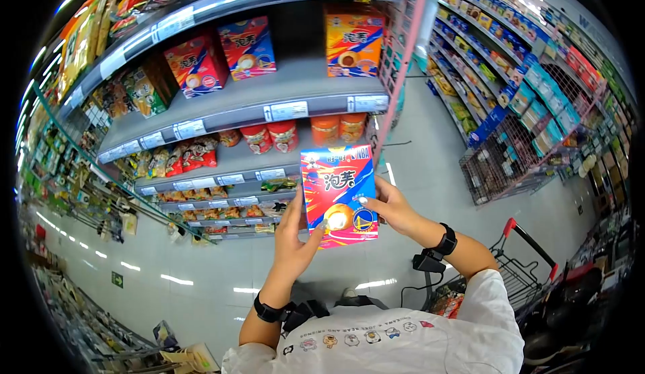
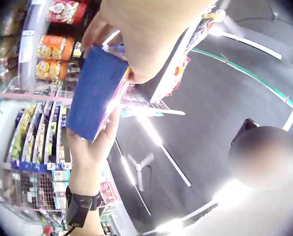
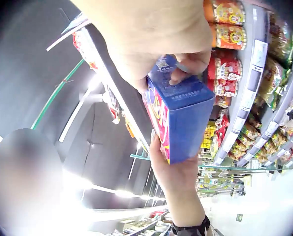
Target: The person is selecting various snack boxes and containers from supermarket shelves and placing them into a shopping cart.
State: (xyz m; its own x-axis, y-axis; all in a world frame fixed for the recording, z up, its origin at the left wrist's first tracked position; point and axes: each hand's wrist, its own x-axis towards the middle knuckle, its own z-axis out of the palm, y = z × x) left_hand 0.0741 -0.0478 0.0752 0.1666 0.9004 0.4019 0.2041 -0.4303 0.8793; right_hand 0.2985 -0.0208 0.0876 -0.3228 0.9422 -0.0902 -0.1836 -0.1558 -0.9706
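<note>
A red and blue snack box [image 1: 339,196] with a cream puff picture is held upright in front of the chest, its printed face toward the head camera. My left hand [image 1: 295,229] grips its left side, thumb across the lower front. On the other side my right hand [image 1: 393,207] holds the edge, with the thumb on the front near a round blue logo. In the left wrist view the box [image 2: 98,93] shows a plain blue side between both hands. The right wrist view shows the blue bottom and side of the box [image 3: 188,115], fingers wrapped behind it.
Similar boxes [image 1: 247,48] and an orange box [image 1: 353,43] stand on the shelf [image 1: 295,92] ahead. Red and orange jars [image 1: 325,131] sit one shelf lower. A shopping cart [image 1: 527,253] is at the right, and a wire display cage [image 1: 497,172] stands across the aisle.
</note>
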